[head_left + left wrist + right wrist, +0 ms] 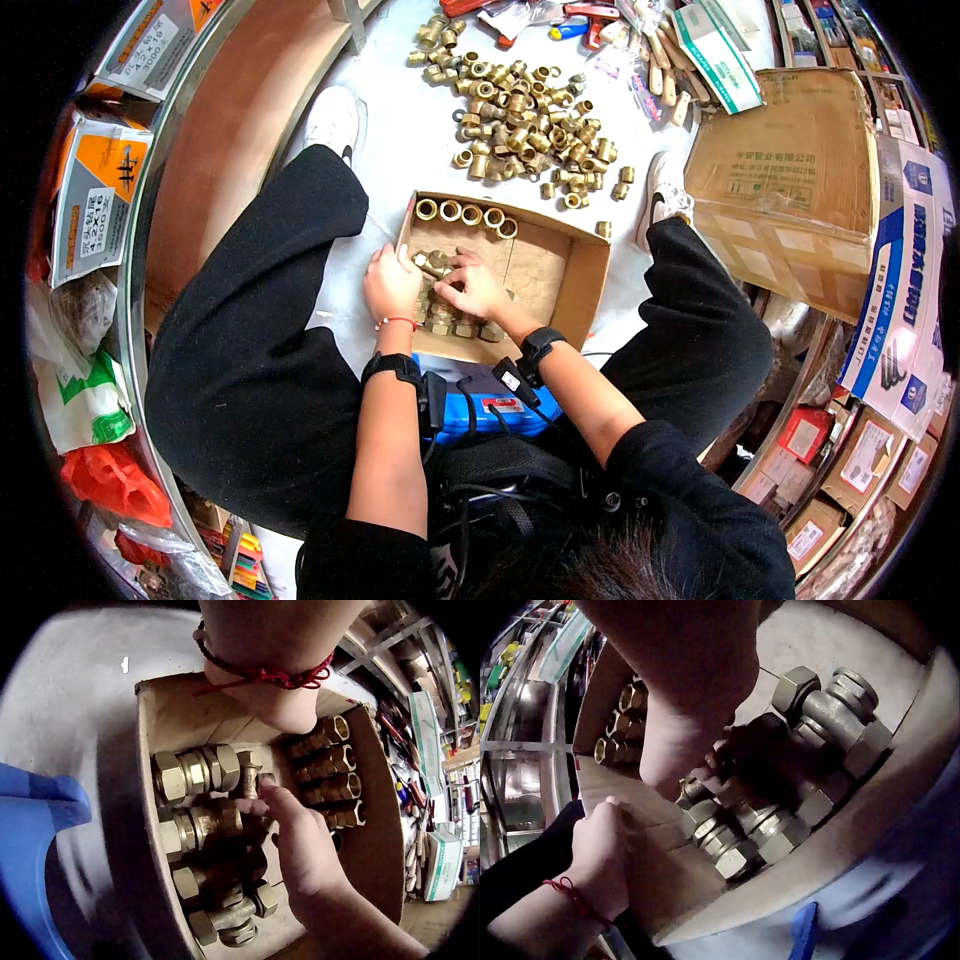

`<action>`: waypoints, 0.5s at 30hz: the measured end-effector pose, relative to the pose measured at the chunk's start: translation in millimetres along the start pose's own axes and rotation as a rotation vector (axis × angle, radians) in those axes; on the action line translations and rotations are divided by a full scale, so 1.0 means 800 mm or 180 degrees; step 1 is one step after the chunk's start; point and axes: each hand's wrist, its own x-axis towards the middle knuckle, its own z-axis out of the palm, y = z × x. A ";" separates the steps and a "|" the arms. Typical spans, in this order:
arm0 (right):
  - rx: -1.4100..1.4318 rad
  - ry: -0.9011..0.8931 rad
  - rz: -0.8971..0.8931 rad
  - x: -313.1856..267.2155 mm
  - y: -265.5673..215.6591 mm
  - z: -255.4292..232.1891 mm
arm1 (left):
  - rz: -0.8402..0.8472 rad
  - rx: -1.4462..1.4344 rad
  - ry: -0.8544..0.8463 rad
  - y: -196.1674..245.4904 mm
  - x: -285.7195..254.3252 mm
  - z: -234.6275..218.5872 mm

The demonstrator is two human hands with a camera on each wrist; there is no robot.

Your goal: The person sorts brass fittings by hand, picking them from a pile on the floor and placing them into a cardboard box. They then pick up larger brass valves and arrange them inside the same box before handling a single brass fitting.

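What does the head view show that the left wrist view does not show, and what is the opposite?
Only the head view: the loose pile of brass fittings on the floor, and the two white shoes.

Only the left wrist view: a small white mark on the grey floor.

Both: the open cardboard box, the row of fittings inside it, the right hand among other fittings, and the red bracelet on the left wrist.

Box (545, 280) sits between a person's legs (265, 370).
A row of fittings (472, 214) lines its far left, more fittings (462, 326) its near left; a heap (520, 115) lies beyond, a carton (785, 190) right.
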 end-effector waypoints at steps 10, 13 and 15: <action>0.0302 0.0640 0.0134 0.001 -0.017 0.000 | -0.0032 0.0039 0.0020 -0.001 0.002 0.002; 0.0313 0.0532 0.0140 0.003 -0.019 0.000 | -0.0011 0.0043 0.0061 -0.002 0.002 0.004; 0.0284 0.0612 0.0185 0.005 -0.013 0.004 | 0.0097 0.0111 0.0085 -0.004 0.001 0.005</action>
